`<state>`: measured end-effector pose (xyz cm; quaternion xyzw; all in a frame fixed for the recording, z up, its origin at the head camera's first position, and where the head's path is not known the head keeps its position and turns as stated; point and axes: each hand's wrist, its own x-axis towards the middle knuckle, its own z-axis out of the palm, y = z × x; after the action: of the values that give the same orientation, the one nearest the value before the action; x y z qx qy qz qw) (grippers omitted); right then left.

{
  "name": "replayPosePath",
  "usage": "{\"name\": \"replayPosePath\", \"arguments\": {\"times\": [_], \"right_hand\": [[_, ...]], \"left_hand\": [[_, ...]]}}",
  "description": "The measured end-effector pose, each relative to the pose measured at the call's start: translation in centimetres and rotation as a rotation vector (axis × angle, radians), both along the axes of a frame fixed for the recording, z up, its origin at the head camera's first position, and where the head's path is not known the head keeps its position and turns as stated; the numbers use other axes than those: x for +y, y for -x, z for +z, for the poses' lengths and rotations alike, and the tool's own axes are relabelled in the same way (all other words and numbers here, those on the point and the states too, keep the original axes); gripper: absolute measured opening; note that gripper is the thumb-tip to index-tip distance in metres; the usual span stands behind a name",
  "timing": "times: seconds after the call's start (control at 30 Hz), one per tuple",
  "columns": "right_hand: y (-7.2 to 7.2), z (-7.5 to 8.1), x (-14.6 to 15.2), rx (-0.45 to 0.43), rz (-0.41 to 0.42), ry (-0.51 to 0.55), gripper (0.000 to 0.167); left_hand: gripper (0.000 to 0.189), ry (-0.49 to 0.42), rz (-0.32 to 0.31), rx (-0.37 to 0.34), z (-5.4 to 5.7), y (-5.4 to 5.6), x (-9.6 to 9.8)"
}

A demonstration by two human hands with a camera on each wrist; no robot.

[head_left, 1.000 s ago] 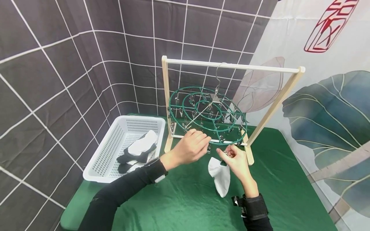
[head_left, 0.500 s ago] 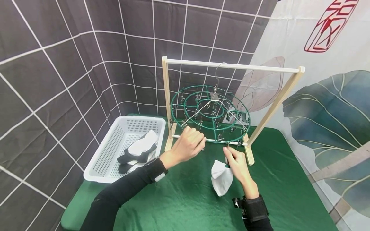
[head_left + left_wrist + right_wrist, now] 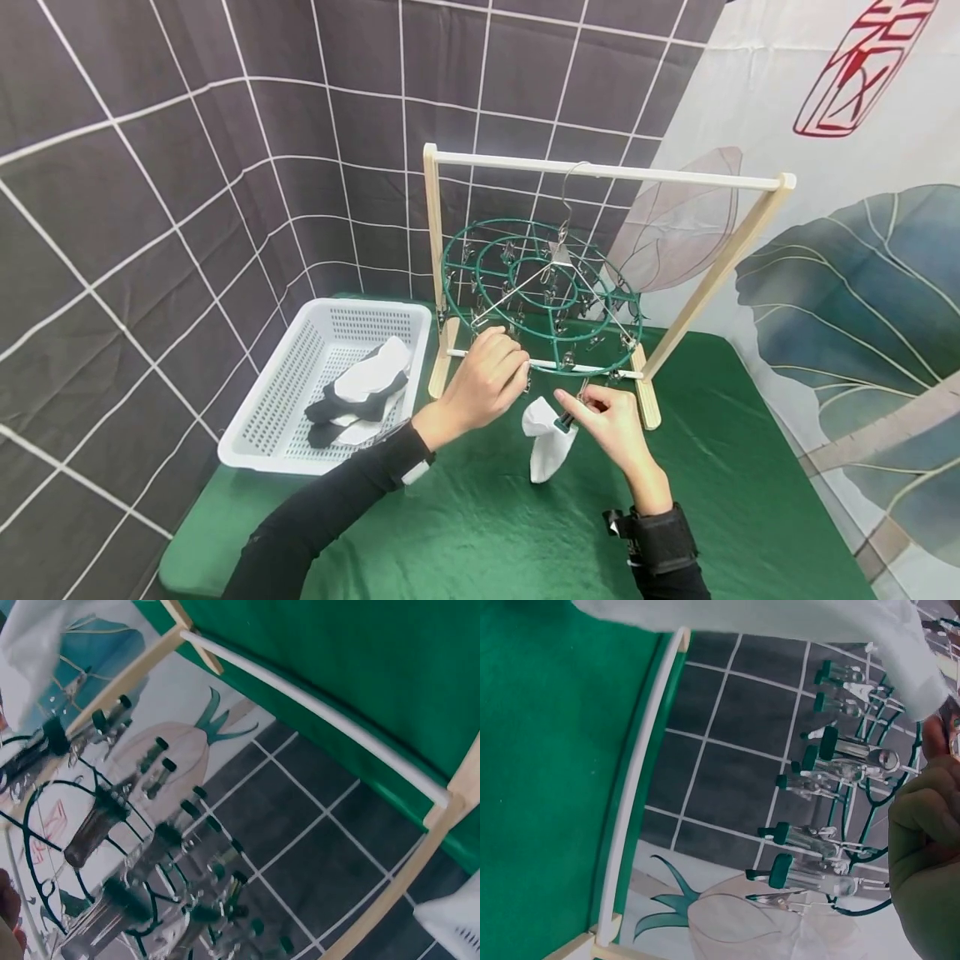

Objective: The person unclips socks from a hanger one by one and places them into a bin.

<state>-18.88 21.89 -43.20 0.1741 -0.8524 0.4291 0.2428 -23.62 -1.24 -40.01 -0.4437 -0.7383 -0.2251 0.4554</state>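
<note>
A round green drying hanger with several metal clips hangs by its hook from a wooden rack. With curled fingers, my left hand grips the near left part of its rim; its fingertips are hidden. My right hand pinches a green-tipped clip at the near right edge, between thumb and fingers. From that clip hangs a white sock, also crossing the top of the right wrist view as a white cloth. In the left wrist view, clips dangle beside the hand.
Left of the rack stands a white plastic basket with several white and dark grey socks. The rack's top bar spans above the hanger. A green cloth covers the table. Grey tiled-pattern fabric hangs behind.
The right hand's grip on the clip has shifted, and the sock has swung left and up. The hanger has tilted and turned slightly. The left hand stays near the rim, moving little.
</note>
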Motion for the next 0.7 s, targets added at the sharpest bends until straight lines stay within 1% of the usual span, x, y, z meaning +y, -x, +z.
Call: {"name": "replayPosePath", "arguments": {"times": [0.1, 0.17, 0.23, 0.27, 0.3, 0.33, 0.37, 0.43, 0.47, 0.5, 0.53, 0.57, 0.6, 0.67, 0.7], "right_hand": [[0.2, -0.1, -0.3, 0.054, -0.017, -0.017, 0.057], [0.3, -0.1, -0.4, 0.071, -0.024, -0.021, 0.057], [0.3, -0.1, -0.5, 0.078, -0.027, -0.021, 0.058], [0.4, -0.1, -0.6, 0.078, -0.028, -0.021, 0.058], [0.4, -0.1, -0.6, 0.075, -0.028, -0.019, 0.058], [0.4, -0.1, -0.6, 0.072, -0.029, -0.016, 0.058], [0.4, -0.1, -0.6, 0.066, -0.03, -0.013, 0.058], [0.4, -0.1, -0.7, 0.059, -0.031, -0.002, 0.058], [0.4, -0.1, -0.7, 0.054, -0.034, 0.003, 0.057], [0.4, -0.1, -0.7, 0.049, -0.039, 0.009, 0.057], [0.4, -0.1, -0.8, 0.044, -0.044, 0.014, 0.057], [0.4, -0.1, -0.8, 0.038, -0.048, 0.017, 0.057], [0.4, -0.1, -0.9, 0.036, -0.051, 0.021, 0.056], [0.3, -0.1, -0.9, 0.029, -0.059, 0.025, 0.056], [0.3, -0.1, -1.0, 0.027, -0.061, 0.027, 0.056]], "left_hand": [[0.022, -0.104, -0.022, -0.024, -0.9, -0.9, 0.2], [0.025, -0.182, -0.026, -0.063, -1.6, -1.7, 0.5], [0.029, -0.272, -0.018, -0.133, -2.5, -2.7, 0.8], [0.033, -0.331, -0.016, -0.183, -3.0, -3.2, 1.1], [0.037, -0.399, -0.018, -0.253, -3.5, -3.8, 1.3], [0.042, -0.472, -0.025, -0.345, -4.0, -4.4, 1.6], [0.046, -0.549, -0.036, -0.455, -4.4, -5.0, 1.8], [0.051, -0.708, -0.073, -0.712, -5.1, -5.9, 2.3], [0.051, -0.777, -0.086, -0.843, -5.5, -6.2, 2.6], [0.049, -0.828, -0.091, -0.976, -5.7, -6.4, 2.8], [0.046, -0.856, -0.093, -1.101, -5.9, -6.5, 2.9], [0.042, -0.856, -0.095, -1.209, -6.1, -6.5, 3.1], [0.039, -0.831, -0.101, -1.301, -6.4, -6.5, 3.1], [0.04, -0.742, -0.152, -1.441, -6.8, -6.3, 3.3], [0.043, -0.68, -0.186, -1.503, -7.0, -6.2, 3.3]]}}
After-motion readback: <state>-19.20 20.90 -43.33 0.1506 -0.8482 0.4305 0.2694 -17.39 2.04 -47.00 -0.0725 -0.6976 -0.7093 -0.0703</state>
